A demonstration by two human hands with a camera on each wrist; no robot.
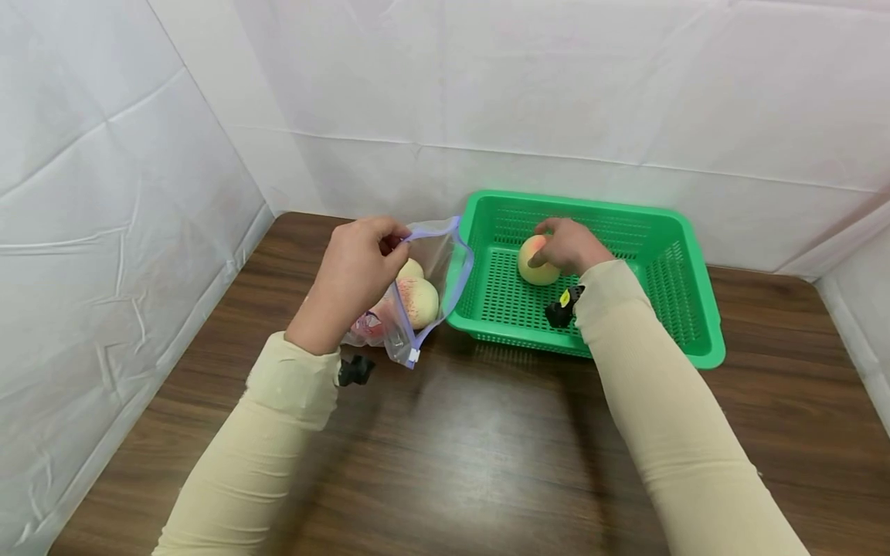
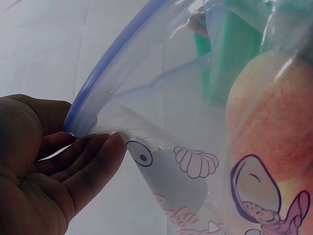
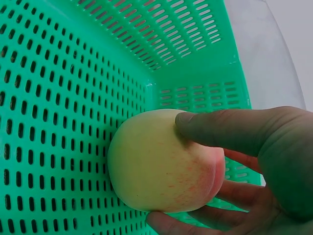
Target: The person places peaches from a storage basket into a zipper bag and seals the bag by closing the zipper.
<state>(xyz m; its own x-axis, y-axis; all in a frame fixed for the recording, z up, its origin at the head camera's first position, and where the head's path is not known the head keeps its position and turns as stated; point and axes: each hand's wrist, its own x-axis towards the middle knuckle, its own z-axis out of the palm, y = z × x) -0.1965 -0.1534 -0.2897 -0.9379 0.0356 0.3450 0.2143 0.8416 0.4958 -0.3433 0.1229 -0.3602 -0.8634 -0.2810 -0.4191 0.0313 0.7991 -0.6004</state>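
Observation:
My left hand [image 1: 358,266] pinches the top edge of a clear slider zip bag [image 2: 146,98] between thumb and fingers. The bag's purple-rimmed mouth gapes toward the basket, and its side carries printed shells. Several yellow-and-pink peaches [image 1: 419,303] lie inside it. Over in the green plastic basket [image 1: 704,301], my right hand [image 1: 572,245] grips a single peach [image 3: 164,161]. Its thumb lies on one side of the fruit, with the fingers curled round the other. That peach sits close over the slotted floor near the basket's left end.
The basket and bag stand side by side toward the back of a dark wooden table [image 1: 480,455]. White cloth [image 1: 556,85] hangs behind and along the left. Black wrist cameras are strapped at both cuffs; the right one [image 1: 562,309] overlaps the basket's near side.

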